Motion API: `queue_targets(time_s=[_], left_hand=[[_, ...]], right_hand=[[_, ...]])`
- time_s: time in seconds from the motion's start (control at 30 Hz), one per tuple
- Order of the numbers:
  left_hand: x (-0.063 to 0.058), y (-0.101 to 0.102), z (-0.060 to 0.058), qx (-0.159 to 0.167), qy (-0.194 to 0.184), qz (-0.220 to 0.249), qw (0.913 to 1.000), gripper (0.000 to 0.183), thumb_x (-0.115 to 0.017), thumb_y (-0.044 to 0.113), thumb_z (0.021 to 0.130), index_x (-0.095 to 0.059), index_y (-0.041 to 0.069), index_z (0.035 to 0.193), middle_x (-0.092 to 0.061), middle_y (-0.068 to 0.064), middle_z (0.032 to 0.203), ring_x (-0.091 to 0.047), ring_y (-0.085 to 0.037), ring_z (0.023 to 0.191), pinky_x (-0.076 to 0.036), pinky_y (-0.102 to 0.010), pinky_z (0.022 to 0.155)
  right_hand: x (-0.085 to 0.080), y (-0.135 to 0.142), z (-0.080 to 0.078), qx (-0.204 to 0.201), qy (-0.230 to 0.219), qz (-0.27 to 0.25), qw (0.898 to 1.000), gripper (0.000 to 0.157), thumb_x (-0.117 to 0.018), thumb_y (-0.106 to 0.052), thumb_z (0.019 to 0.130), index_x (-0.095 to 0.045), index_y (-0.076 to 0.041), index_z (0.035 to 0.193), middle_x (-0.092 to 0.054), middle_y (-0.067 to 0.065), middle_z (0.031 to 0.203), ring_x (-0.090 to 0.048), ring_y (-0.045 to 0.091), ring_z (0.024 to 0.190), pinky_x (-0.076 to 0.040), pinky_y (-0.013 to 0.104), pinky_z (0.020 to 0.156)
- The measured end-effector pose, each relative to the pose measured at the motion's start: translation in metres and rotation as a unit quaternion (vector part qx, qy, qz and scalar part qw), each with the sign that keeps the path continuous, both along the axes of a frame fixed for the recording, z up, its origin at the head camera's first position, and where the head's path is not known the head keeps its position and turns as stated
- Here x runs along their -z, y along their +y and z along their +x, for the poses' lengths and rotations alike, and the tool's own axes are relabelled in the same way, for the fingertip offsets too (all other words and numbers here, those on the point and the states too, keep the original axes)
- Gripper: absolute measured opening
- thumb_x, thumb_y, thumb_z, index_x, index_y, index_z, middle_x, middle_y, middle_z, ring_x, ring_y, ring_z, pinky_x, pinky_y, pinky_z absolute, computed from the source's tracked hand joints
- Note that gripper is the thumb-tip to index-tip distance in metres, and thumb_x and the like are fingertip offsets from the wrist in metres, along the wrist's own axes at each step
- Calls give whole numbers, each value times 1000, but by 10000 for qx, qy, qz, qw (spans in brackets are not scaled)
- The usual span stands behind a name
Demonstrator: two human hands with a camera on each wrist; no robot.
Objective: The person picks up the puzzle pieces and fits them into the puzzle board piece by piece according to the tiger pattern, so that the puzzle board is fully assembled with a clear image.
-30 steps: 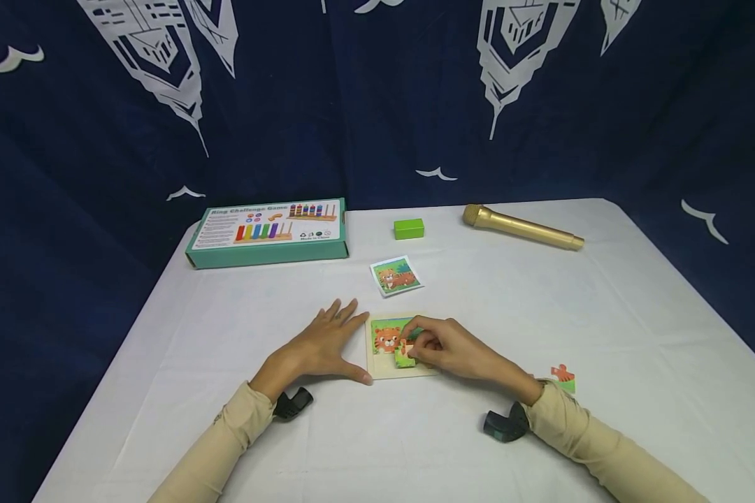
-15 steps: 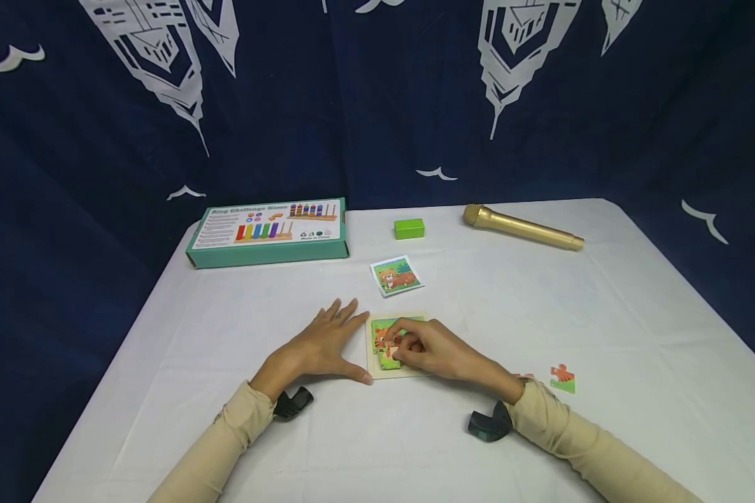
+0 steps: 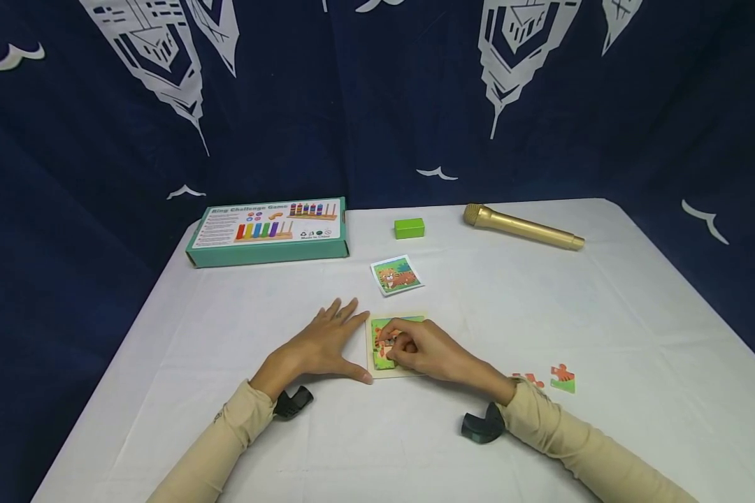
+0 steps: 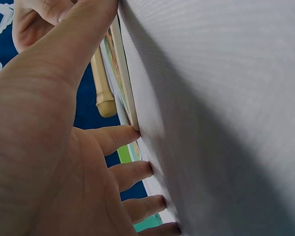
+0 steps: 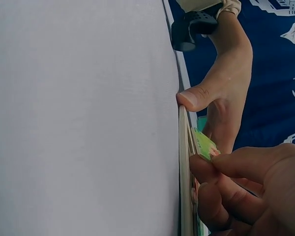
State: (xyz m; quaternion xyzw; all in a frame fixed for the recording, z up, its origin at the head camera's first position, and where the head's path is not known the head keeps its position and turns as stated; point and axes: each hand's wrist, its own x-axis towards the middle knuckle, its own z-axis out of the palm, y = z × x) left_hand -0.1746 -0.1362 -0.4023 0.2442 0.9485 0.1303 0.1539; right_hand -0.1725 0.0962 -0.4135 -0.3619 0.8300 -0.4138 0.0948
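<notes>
A square jigsaw board (image 3: 398, 374) with a pale wooden rim and a tiger picture lies in front of me. My right hand (image 3: 430, 349) pinches a green and orange puzzle piece (image 3: 384, 362) between thumb and forefinger, over the board's lower left corner. In the right wrist view that puzzle piece (image 5: 204, 143) is tilted against the board's frame (image 5: 183, 172). My left hand (image 3: 321, 346) spreads along the board's left edge, thumb at the lower corner and forefinger at the upper one. The fingers of my right hand cover much of the picture.
Two loose puzzle pieces lie to the right, one (image 3: 563, 378) beside the sleeve and another (image 3: 531, 380) partly behind the wrist. Beyond the board are a tiger picture card (image 3: 397, 275), a green block (image 3: 409, 228), a gold microphone (image 3: 522, 228) and a game box (image 3: 267, 234).
My right hand has moved left across the board with the puzzle piece, from its middle to the lower left corner. The left hand has stayed at the edge.
</notes>
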Motion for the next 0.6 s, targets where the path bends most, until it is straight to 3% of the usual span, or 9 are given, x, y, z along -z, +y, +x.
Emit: queue_targets(time_s=[0.6], left_hand=[[-2, -1, 0, 27, -71, 76, 9999, 113, -72, 71, 66, -26, 15, 153, -8, -12, 161, 0, -37, 146, -6, -55, 117]], right_hand=[[1, -10, 4, 141, 221, 28, 9997, 19, -65, -5, 87, -62, -10, 106, -66, -9, 72, -56, -2, 62, -47, 18, 61]])
